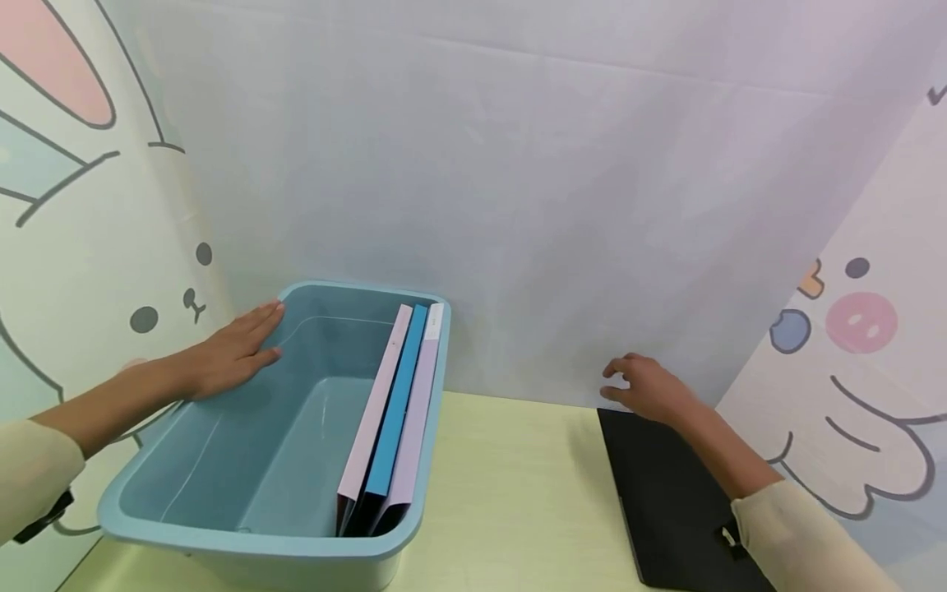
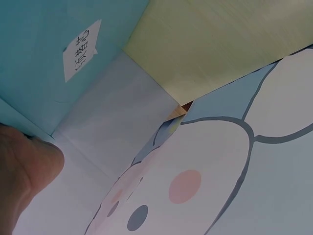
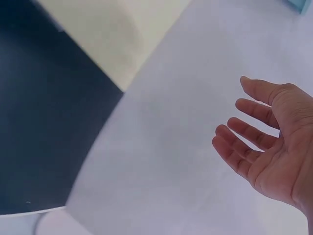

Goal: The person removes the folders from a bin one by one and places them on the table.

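My left hand [image 1: 235, 349] lies on the left rim of a blue plastic bin [image 1: 296, 549], its fingers extended and holding nothing. Inside the bin, along its right wall, several slim file folders stand on edge: a pink one [image 1: 376, 403], a blue one [image 1: 399, 403] and a lilac one [image 1: 418, 415]. Over the far end of a flat black rectangular object [image 1: 658, 493] hovers my right hand [image 1: 654, 390]. Its fingers are loosely bent with nothing between them, and the right wrist view shows the palm [image 3: 283, 166] bare.
Bin and black object share a pale yellow table [image 1: 518, 485]. A plain whitish cloth wall [image 1: 518, 205] rises behind it, with cartoon-printed panels at left [image 1: 96, 271] and right [image 1: 829, 427]. A white label [image 2: 80, 51] with handwriting is stuck on the bin's outside.
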Action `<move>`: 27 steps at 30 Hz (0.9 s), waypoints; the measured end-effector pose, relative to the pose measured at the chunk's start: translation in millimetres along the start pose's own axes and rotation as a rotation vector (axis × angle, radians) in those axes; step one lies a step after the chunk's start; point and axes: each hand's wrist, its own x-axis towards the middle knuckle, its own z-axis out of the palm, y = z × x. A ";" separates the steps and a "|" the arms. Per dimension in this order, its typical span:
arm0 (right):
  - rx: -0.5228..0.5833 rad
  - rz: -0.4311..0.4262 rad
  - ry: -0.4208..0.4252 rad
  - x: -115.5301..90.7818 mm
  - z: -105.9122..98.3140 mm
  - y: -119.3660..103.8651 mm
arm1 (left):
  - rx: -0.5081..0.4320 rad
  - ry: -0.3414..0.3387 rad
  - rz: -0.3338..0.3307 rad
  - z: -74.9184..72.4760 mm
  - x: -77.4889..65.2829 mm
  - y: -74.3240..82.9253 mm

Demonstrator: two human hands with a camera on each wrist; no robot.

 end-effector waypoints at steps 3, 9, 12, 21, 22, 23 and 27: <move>0.006 -0.003 -0.001 6.2 -12.5 -12.7 | 0.003 0.000 0.001 -0.8 0.4 1.0; 0.003 -0.019 0.015 17.2 -35.5 -38.7 | 0.009 0.002 0.001 -1.5 -0.4 0.5; -0.002 -0.029 0.028 21.4 -44.1 -50.5 | 0.007 0.001 0.001 -0.3 -0.3 0.2; -0.016 -0.049 0.023 40.6 -61.1 -88.5 | 0.016 0.008 0.001 0.0 -1.5 -0.4; -0.015 -0.050 0.019 42.6 -61.9 -92.6 | 0.016 0.009 0.001 -0.1 -1.5 -0.7; -0.013 -0.053 0.017 44.1 -62.7 -96.9 | 0.015 0.009 0.002 -0.1 -1.4 -0.8; -0.015 -0.064 0.016 49.0 -65.1 -110.5 | 0.018 0.008 0.001 0.3 -1.2 -0.7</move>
